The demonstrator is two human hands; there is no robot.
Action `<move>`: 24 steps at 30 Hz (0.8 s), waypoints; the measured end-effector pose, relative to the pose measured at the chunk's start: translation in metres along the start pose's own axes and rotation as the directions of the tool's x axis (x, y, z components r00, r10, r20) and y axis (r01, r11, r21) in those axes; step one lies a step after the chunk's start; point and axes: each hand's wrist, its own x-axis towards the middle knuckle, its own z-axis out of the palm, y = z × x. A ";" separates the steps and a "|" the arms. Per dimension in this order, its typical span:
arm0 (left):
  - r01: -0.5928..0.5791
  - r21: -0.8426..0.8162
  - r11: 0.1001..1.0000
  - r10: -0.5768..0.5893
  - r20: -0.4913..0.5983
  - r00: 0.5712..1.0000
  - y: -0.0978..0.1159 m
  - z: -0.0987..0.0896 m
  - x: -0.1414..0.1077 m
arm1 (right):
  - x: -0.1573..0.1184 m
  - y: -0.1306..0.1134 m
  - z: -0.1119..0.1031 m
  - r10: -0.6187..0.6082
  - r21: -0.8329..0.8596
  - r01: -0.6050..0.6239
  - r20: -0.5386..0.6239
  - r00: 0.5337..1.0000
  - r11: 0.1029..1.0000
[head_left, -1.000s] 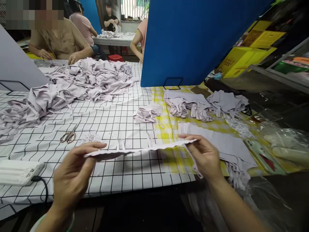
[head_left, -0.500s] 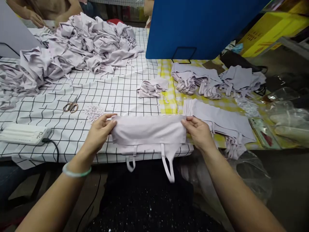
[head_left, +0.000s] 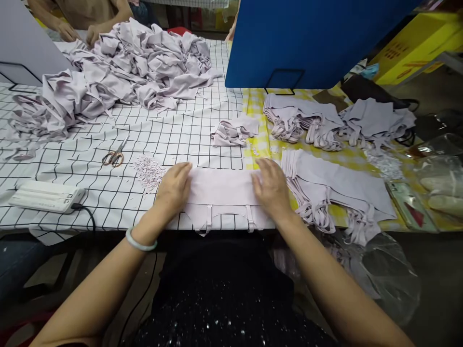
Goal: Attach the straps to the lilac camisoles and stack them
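Observation:
A pale lilac strappy top (head_left: 222, 188) lies flat and folded at the table's front edge, its two straps with sliders pointing toward me. My left hand (head_left: 173, 188) rests over its left end, fingers stretched out and thumb a little apart. Over the right end lies my right hand (head_left: 271, 188), thumb and fingers spread on the cloth. Both outer ends of the top are partly hidden under my hands. Beside my left hand is a heap of small thread clippings (head_left: 147, 172). Scissors (head_left: 115, 156) with copper-coloured handles lie farther left.
A large pile of lilac garments (head_left: 144, 67) covers the back left; a person's hands (head_left: 77, 36) work behind it. Stacked tops (head_left: 343, 178) and a phone (head_left: 411, 206) lie right. A blue panel (head_left: 289, 43) stands behind. A white power bank (head_left: 47, 196) sits left.
The top has gone from being held stretched by its upper corners to lying on the table. My hands have moved inward and loosened from a pinch. The straps hang less far over the edge.

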 end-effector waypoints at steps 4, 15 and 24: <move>-0.064 -0.083 0.995 0.063 -0.010 0.998 0.038 -0.010 -0.035 | 0.016 -0.061 0.038 -0.202 0.131 0.172 0.268 0.942 0.976; 0.361 -0.246 0.900 -0.196 0.512 0.836 0.053 0.003 -0.156 | 0.025 -0.091 0.072 -0.301 0.159 0.258 0.588 0.751 0.953; 0.504 -0.343 0.793 -0.081 0.759 0.645 0.049 -0.033 -0.158 | 0.026 -0.097 0.070 -0.270 0.118 0.251 0.609 0.746 0.961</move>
